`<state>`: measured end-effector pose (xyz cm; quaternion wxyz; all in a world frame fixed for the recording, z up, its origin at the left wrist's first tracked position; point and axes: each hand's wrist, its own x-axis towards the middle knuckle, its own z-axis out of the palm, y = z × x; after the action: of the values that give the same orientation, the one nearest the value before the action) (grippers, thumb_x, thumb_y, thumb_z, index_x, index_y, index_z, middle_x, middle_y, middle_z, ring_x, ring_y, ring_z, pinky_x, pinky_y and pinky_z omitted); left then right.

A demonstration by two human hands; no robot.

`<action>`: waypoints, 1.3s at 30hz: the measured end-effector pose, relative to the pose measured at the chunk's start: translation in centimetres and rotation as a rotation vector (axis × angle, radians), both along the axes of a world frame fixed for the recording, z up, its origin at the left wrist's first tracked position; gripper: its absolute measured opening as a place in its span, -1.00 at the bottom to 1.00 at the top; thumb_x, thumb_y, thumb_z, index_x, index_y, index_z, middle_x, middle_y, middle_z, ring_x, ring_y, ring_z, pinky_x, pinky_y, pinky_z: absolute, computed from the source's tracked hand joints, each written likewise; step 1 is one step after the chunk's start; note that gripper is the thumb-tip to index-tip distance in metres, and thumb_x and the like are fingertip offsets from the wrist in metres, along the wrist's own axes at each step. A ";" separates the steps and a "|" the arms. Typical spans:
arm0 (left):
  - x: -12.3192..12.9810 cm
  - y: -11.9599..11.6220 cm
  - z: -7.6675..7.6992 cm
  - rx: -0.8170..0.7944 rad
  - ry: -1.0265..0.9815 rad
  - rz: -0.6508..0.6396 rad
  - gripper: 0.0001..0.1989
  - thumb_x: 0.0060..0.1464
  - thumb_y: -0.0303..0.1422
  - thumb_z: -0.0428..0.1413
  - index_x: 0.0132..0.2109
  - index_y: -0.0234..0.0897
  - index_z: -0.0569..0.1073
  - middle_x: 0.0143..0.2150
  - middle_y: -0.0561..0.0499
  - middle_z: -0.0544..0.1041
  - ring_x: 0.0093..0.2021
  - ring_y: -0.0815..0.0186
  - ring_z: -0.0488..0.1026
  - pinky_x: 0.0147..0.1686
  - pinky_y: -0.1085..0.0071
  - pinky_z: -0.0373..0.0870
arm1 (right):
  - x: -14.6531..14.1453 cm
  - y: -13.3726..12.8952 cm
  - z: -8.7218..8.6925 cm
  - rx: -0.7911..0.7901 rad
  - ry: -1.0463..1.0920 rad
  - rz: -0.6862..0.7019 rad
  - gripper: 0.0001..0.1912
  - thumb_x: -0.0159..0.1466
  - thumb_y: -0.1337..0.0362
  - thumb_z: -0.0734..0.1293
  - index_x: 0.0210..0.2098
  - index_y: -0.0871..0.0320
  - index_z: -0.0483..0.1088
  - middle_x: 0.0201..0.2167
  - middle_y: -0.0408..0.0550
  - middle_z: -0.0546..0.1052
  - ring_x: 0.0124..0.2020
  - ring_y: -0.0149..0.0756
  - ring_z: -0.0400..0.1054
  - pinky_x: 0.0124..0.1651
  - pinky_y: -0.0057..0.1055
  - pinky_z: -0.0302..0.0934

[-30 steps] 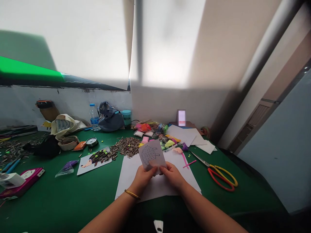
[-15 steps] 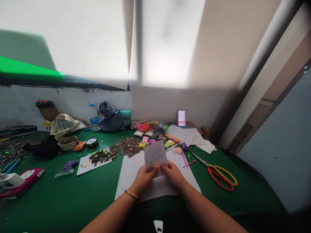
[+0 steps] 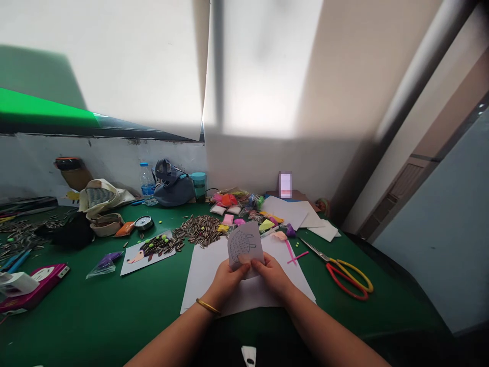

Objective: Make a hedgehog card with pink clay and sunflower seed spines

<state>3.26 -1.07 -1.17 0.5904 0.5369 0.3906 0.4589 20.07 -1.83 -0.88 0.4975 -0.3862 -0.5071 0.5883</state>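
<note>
The green surface (image 3: pixel 114 316) spans the lower view and carries all the loose items. White sheets (image 3: pixel 202 280) lie flat at its near middle, under the hands. To the right of the sheets, the scissors (image 3: pixel 327 259) lie with blades together, tips pointing away and to the left, and red and yellow handles toward the right. Beyond the left part of the sheets is a seed pile (image 3: pixel 200 231); an animal picture (image 3: pixel 139 260) lies at its near left side, with seeds on it. The left hand (image 3: pixel 225 279) and right hand (image 3: pixel 277 278) are close together above the sheets. A gold bracelet (image 3: pixel 208 306) encircles the left wrist. The card (image 3: pixel 241 242) is held between both hands, above the middle of the sheets. Its long axis runs from the hands up and away, with the far end leaning slightly left. The drawn side faces the camera; the drawing lies sideways, its rounded body left and its legs pointing right. The fingers of each hand are closed on the card's near end, thumbs on the drawn side; the fingertips behind it are hidden. Pink strips (image 3: pixel 293 258) lie crossed near the sheets' right edge.
</note>
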 end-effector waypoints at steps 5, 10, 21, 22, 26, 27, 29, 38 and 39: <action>-0.1 0.0 0.1 0.001 0.015 0.006 -0.39 -0.18 0.02 0.34 -0.09 -0.37 0.58 -0.07 -0.20 0.63 -0.04 -0.04 0.53 -0.02 0.14 0.43 | 0.0 0.3 -0.6 0.030 0.008 0.013 -0.51 0.16 -0.06 0.43 -0.04 0.12 0.50 -0.02 0.02 0.57 0.04 0.01 0.41 0.17 -0.06 0.20; -0.2 0.1 0.0 -0.006 0.015 0.003 -0.36 -0.18 0.03 0.34 -0.06 -0.38 0.57 -0.06 -0.21 0.62 -0.04 -0.04 0.53 -0.03 0.14 0.43 | 0.1 0.1 -0.3 0.016 0.018 0.016 -0.48 0.16 -0.08 0.43 -0.04 0.14 0.50 -0.01 0.03 0.57 0.03 0.00 0.42 0.17 -0.06 0.21; -0.1 0.1 -0.1 0.002 0.013 -0.023 -0.38 -0.16 0.02 0.33 -0.06 -0.36 0.57 -0.05 -0.21 0.62 -0.04 -0.04 0.53 -0.01 0.12 0.43 | 0.0 0.1 -0.2 0.015 0.015 -0.002 -0.44 0.09 -0.10 0.48 -0.06 0.15 0.50 -0.04 0.05 0.58 0.02 0.04 0.43 0.15 -0.03 0.23; -0.1 0.0 -0.1 -0.001 0.017 -0.022 -0.38 -0.17 0.02 0.34 -0.06 -0.36 0.58 -0.06 -0.21 0.63 -0.04 -0.04 0.53 -0.01 0.12 0.43 | 0.0 0.1 -0.2 0.013 0.019 -0.002 -0.44 0.09 -0.09 0.48 -0.06 0.15 0.50 -0.05 0.06 0.59 0.01 0.04 0.44 0.14 -0.03 0.23; -0.1 0.0 0.0 0.003 0.041 -0.018 -0.38 -0.17 0.01 0.34 -0.06 -0.36 0.58 -0.07 -0.19 0.63 -0.04 -0.04 0.53 0.01 0.12 0.42 | 0.0 0.0 -0.1 0.000 0.032 0.009 -0.47 0.10 -0.05 0.49 -0.05 0.14 0.50 -0.05 0.04 0.59 0.02 0.04 0.43 0.15 -0.02 0.23; -0.1 -0.1 0.0 0.004 0.045 -0.025 -0.39 -0.15 0.01 0.33 -0.05 -0.36 0.57 -0.06 -0.19 0.63 -0.03 -0.04 0.53 0.01 0.12 0.42 | 0.0 0.0 -0.1 -0.001 0.032 0.008 -0.48 0.10 -0.05 0.48 -0.05 0.13 0.50 -0.05 0.04 0.59 0.02 0.04 0.43 0.15 -0.02 0.22; 0.0 -0.1 0.0 0.014 0.060 -0.040 -0.39 -0.11 0.00 0.31 -0.02 -0.36 0.57 -0.05 -0.19 0.62 -0.03 -0.04 0.53 0.01 0.12 0.42 | 0.0 -0.1 -0.1 -0.002 0.033 0.000 -0.47 0.10 -0.06 0.48 -0.06 0.13 0.51 -0.07 0.05 0.59 0.01 0.04 0.44 0.15 0.00 0.22; -0.1 -0.3 0.1 0.052 0.159 -0.055 -0.47 -0.06 -0.04 0.29 -0.05 -0.35 0.58 -0.12 -0.15 0.64 -0.06 -0.02 0.53 -0.04 0.17 0.43 | 0.1 0.3 -0.6 -0.017 0.057 -0.030 -0.39 0.03 -0.12 0.50 -0.07 0.16 0.51 -0.08 0.09 0.60 -0.02 0.06 0.46 0.14 0.02 0.22; -0.1 -0.3 0.1 0.055 0.168 -0.054 -0.49 -0.06 -0.04 0.29 -0.06 -0.34 0.58 -0.13 -0.14 0.64 -0.07 -0.02 0.53 -0.04 0.17 0.43 | 0.1 0.4 -0.7 -0.019 0.063 -0.032 -0.39 0.03 -0.12 0.50 -0.06 0.16 0.51 -0.08 0.09 0.60 -0.02 0.05 0.46 0.13 0.01 0.23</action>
<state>3.19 -1.35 -1.06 0.5528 0.5999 0.4115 0.4065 20.20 -1.45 -1.59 0.5188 -0.3801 -0.4794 0.5971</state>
